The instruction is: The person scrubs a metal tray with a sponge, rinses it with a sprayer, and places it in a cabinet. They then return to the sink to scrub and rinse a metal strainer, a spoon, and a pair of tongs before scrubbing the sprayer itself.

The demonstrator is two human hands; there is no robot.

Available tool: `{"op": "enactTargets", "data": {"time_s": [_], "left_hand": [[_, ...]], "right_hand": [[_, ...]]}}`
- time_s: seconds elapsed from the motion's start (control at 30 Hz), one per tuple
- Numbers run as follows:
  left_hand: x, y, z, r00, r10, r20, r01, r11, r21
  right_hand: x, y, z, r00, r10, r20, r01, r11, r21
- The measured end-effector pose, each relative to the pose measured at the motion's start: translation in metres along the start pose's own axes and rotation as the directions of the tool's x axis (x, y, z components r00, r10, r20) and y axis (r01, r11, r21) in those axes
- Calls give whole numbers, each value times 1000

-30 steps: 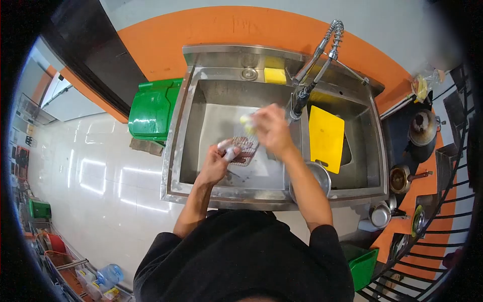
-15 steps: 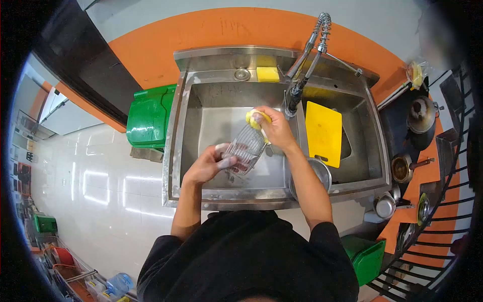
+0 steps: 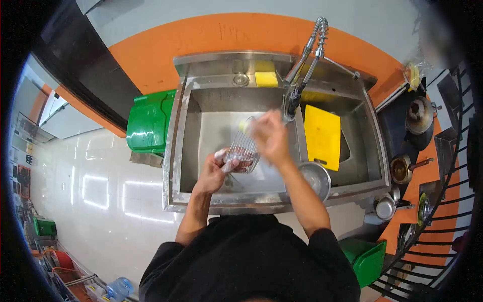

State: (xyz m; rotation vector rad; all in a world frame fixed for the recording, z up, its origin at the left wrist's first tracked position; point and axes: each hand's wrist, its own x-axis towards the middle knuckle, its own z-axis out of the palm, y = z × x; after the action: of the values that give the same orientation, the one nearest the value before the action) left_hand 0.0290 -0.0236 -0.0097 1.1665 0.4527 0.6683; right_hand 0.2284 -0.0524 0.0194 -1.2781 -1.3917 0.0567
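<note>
Over the left basin of the steel sink, my left hand grips a wire rack by its lower left part. My right hand is at the rack's upper right end, blurred by motion. A bit of yellow sponge shows at its fingertips, mostly hidden. Just right of my right forearm, a round metal bowl rests by the sink's front edge.
A yellow board leans in the right basin. Behind the basins are a yellow sponge block and a spring faucet. A green bin stands at left; pans sit at right.
The rack has tilted more upright, and my left hand has shifted slightly right and down with it. My right hand has moved a little left and down and is now blurred.
</note>
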Motion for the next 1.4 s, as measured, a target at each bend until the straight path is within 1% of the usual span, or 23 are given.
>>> {"op": "enactTargets", "data": {"time_s": [0.07, 0.13, 0.2, 0.23, 0.3, 0.33, 0.43, 0.5, 0.63, 0.7, 0.73, 0.77, 0.8, 0.87, 0.9, 0.93, 1.03, 1.07, 1.13, 1.2, 1.33, 1.37, 1.4], "left_hand": [[-3, -5, -2, 1000, 10, -26, -10, 1000, 5], [-3, -7, -6, 999, 40, -5, -40, 999, 33], [-14, -22, -17, 1000, 16, 11, -17, 998, 62], [-14, -22, -24, 999, 12, 39, -16, 995, 101], [-19, -11, -23, 996, 20, 87, -30, 994, 104], [-19, -8, -23, 992, 31, 121, -43, 994, 97], [-20, -3, -28, 981, -66, 184, 33, 983, 180], [-17, 6, -27, 965, -140, 224, 96, 976, 196], [-4, 9, -16, 991, -119, 66, 105, 976, 190], [-2, 7, -11, 992, -115, 49, 103, 973, 205], [-2, 5, -8, 993, -117, 2, 116, 985, 125], [-2, 3, -7, 991, -123, -44, 125, 991, 44], [-1, -6, -11, 991, -123, -46, 125, 991, 43], [2, -29, -22, 996, 84, -12, -81, 984, 156], [3, -25, -20, 997, 81, -8, -79, 984, 157], [3, -19, -15, 999, 38, -20, -35, 990, 136], [-4, -17, -10, 999, -5, -40, 9, 994, 108], [-4, -15, -10, 999, 4, -43, 0, 994, 109], [-5, -13, -8, 997, 51, -62, -45, 994, 96], [-8, -10, -7, 993, 86, -75, -79, 993, 84], [-25, -12, -8, 995, 72, -63, -67, 995, 72], [-26, -10, -10, 993, 105, -50, -101, 993, 63], [-27, -14, -16, 994, 104, -39, -102, 993, 67]], "right_hand": [[-16, -41, 7, 937, -239, 255, 277, 953, -125], [-9, -21, 8, 928, -300, 223, 342, 922, -183], [0, 32, 7, 996, 85, 7, -85, 993, -86], [2, 54, 9, 997, 76, -4, -76, 993, -86], [4, 73, 8, 934, 308, 183, -354, 867, 350], [5, 71, 6, 936, 303, 177, -348, 871, 347], [-6, 63, 6, 803, 448, 393, -595, 634, 493], [-7, 69, 9, 816, 381, 436, -559, 714, 422], [-6, 56, 13, 826, 362, 433, -517, 792, 325], [-6, 42, 16, 989, 113, 93, -131, 968, 215], [-9, 31, 17, 989, 111, 98, -131, 967, 217], [-16, 17, 17, 989, -58, 136, 49, 996, 69], [-21, 5, 17, 956, -216, 197, 234, 970, -71], [-25, -17, 16, 927, -262, 268, 302, 946, -119], [-26, -21, 15, 890, -305, 339, 375, 912, -164], [-22, -10, 15, 891, -302, 341, 373, 913, -166], [4, 17, 6, 996, -80, 33, 84, 986, -147], [2, 12, 7, 996, -88, 31, 92, 985, -147], [-13, -20, 11, 897, -350, 271, 395, 909, -132], [-14, -26, 12, 893, -332, 305, 382, 916, -119], [7, 34, 4, 987, -150, 48, 158, 956, -246], [11, 43, 4, 994, 103, 38, -105, 993, 51], [11, 48, 3, 934, 342, 106, -357, 871, 338]]}}
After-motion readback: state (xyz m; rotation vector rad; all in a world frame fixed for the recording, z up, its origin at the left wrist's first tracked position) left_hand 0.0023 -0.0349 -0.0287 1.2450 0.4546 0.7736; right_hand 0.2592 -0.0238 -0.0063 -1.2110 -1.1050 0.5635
